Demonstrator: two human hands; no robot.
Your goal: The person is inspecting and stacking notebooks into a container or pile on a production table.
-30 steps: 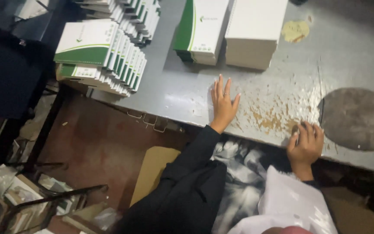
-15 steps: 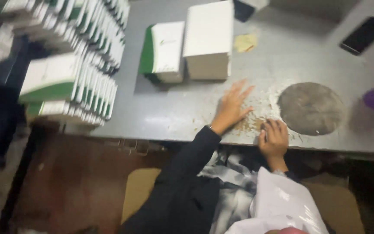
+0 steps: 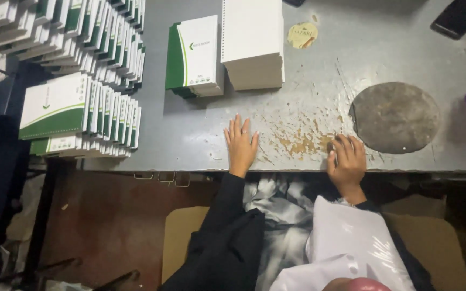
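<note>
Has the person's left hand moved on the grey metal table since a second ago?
No: the left hand lies flat near the table's front edge, beside the rusty patch.

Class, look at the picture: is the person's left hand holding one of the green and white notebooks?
No. The left hand lies flat and empty on the grey table, apart from the notebooks further up.

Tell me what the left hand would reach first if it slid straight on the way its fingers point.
Probably the green-and-white booklet stack. The left hand lies flat on the grey table, fingers pointing up the picture, with only bare tabletop between.
</note>
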